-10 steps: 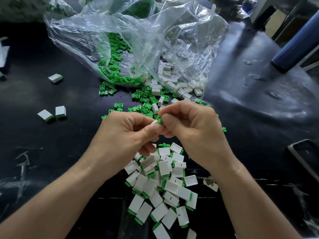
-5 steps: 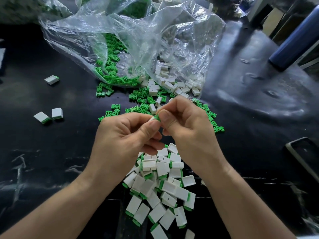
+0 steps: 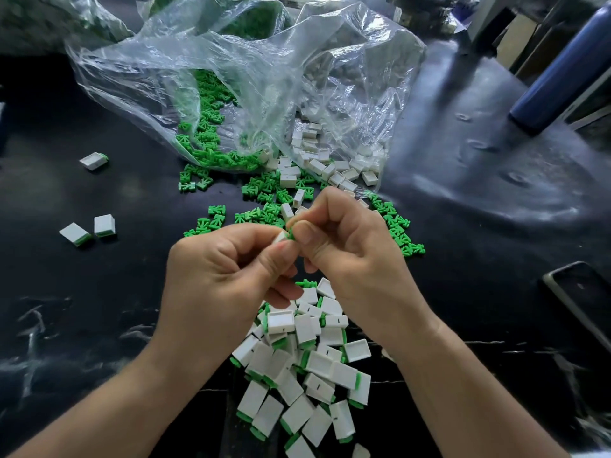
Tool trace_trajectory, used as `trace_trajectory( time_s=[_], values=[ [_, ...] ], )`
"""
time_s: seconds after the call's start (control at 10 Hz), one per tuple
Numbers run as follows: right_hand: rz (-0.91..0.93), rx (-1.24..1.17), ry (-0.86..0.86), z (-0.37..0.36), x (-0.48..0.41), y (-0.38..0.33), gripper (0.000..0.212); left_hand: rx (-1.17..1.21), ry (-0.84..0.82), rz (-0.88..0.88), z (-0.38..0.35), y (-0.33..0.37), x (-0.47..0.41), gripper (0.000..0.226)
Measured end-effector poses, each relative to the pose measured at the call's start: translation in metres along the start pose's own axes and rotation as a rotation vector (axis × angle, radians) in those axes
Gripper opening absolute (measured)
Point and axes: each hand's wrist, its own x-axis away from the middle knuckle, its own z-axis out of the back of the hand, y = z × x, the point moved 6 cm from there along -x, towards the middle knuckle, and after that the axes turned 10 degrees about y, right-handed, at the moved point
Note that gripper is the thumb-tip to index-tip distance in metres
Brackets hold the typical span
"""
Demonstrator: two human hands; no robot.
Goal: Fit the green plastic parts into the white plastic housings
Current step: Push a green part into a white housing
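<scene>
Joining point: green part [image 3: 291,233] against white housing [image 3: 280,237], above the assembled pile [image 3: 314,375]
Left hand [image 3: 215,279]: fingers curled, pinching the housing
Right hand [image 3: 353,256]: fingers curled, pinching the green part

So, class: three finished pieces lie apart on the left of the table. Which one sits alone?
The farthest finished piece, with its green end pointing right. The nearer pair lies side by side, closer to the person.

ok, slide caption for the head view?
Left hand holds a housing, right hand fits a green part, near the finished pile.
</scene>
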Motion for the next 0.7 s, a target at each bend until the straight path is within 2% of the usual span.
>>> trace_trajectory(
  time_s=[0.2,0.3,0.4,0.5,0.6,0.7],
  values=[
    [-0.006,-0.108,0.013,0.004,-0.001,-0.001,0.016,0.007,-0.050,0.015,0.001,0.001,-0.008,0.009],
    [-0.079,-0.193,0.033,0.006,-0.001,0.001,0.019,-0.004,-0.059,-0.021,0.001,0.000,-0.009,0.016],
    [-0.184,-0.178,0.036,0.004,0.001,0.006,0.019,-0.004,-0.026,-0.036,0.003,-0.002,-0.008,0.023],
    [-0.331,-0.129,0.022,0.006,0.001,0.015,0.037,-0.009,-0.047,-0.128,0.004,0.005,-0.009,0.015],
    [-0.438,-0.242,-0.136,-0.004,0.003,0.017,0.037,-0.095,-0.065,-0.223,0.004,0.009,-0.011,0.024],
    [-0.479,-0.352,-0.249,-0.015,0.008,0.013,0.038,-0.118,-0.083,-0.217,0.000,0.012,-0.013,0.018]
  ],
)
